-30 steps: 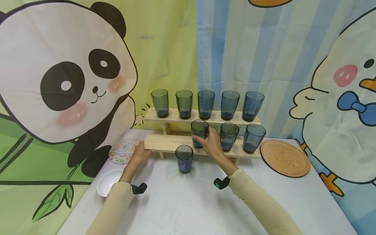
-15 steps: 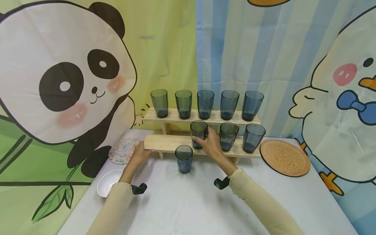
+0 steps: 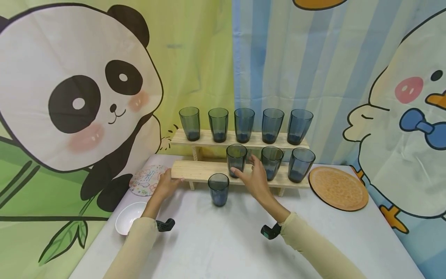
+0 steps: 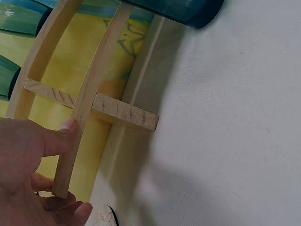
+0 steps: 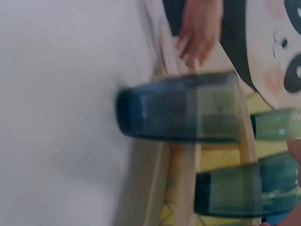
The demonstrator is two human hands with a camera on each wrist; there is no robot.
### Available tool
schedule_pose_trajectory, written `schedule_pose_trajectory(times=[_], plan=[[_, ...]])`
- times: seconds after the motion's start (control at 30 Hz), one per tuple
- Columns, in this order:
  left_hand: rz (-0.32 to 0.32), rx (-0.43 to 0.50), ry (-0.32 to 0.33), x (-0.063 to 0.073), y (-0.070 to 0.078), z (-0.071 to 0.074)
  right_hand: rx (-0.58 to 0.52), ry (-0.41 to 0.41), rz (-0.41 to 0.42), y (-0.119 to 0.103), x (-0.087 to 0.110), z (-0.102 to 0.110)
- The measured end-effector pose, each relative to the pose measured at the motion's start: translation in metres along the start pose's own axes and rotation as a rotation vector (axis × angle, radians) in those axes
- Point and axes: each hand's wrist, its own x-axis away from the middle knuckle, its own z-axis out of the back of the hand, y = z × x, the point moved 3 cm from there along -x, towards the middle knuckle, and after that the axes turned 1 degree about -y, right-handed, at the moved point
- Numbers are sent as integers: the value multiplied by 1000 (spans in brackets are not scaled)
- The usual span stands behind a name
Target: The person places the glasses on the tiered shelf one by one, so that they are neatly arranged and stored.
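A two-tier wooden shelf stand (image 3: 195,169) stands at the back of the white table. My left hand (image 3: 166,186) grips the left end of its lower board; in the left wrist view the thumb lies on the board's edge and the fingers bend round its end. A blue-grey drinking glass (image 3: 237,157) stands upright on the lower board. Around it my right hand (image 3: 257,179) is spread, thumb in front of the glass and fingers apart from its right side. Another glass (image 3: 218,192) stands on the table before the shelf, seen large in the right wrist view.
Several glasses (image 3: 244,126) line the upper board. Two more, one a glass (image 3: 271,164) just right of my hand, stand on the lower board. A white bowl (image 3: 122,223) and a floral round mat (image 3: 144,182) lie left, a brown round mat (image 3: 338,188) right.
My right hand has loosened from the glass on the lower board and drawn slightly right and down. That glass stays on the board. The left hand keeps its place.
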Motion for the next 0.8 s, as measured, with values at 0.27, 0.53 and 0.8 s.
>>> schedule_pose_trajectory(times=[0.27,0.53,0.8], plan=[[4,4,1,2,1,0,3,-76,72,3,45,-24],[13,18,-14,1,0,-2,1,-138,52,20,45,-63],[12,14,-10,1,-1,-1,-1,-127,72,27,38,-82]])
